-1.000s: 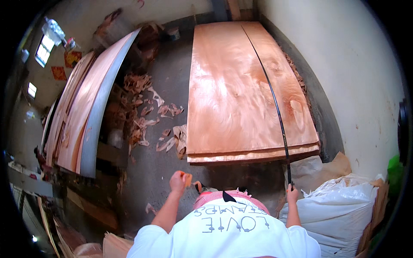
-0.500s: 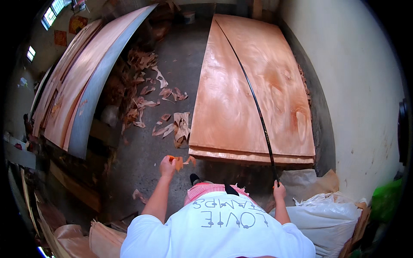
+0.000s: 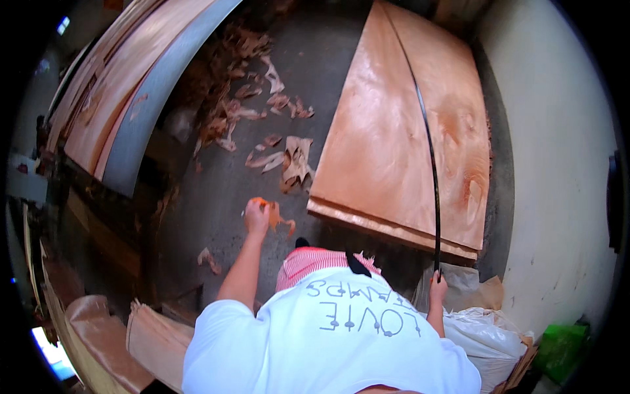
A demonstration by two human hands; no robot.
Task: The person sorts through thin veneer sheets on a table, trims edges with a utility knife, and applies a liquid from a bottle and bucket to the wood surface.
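Observation:
My left hand point(image 3: 256, 219) is raised over the floor, left of the sheet stack. Its fingers are closed round a small orange object, whose kind I cannot make out, and a torn scrap of brown veneer point(image 3: 274, 215) that dangles to the right. Low on the right, my right hand point(image 3: 438, 285) is wrapped round the near end of a long, thin black rod point(image 3: 430, 141). The rod bows slightly and stretches away over the stack of reddish-brown veneer sheets point(image 3: 387, 131), up to its far edge.
Torn veneer pieces point(image 3: 226, 115) litter the floor left of the stack. More long sheets point(image 3: 141, 85) lean at the far left. A pale wall point(image 3: 545, 144) rises on the right. White plastic sacking point(image 3: 482, 341) and a green object point(image 3: 562, 352) sit near right; rolled sheets point(image 3: 105, 338) lie near left.
The view has shifted and tilted, so the stack appears turned and farther right. My left hand appears higher, with more of the scrap showing. Both hands keep their hold.

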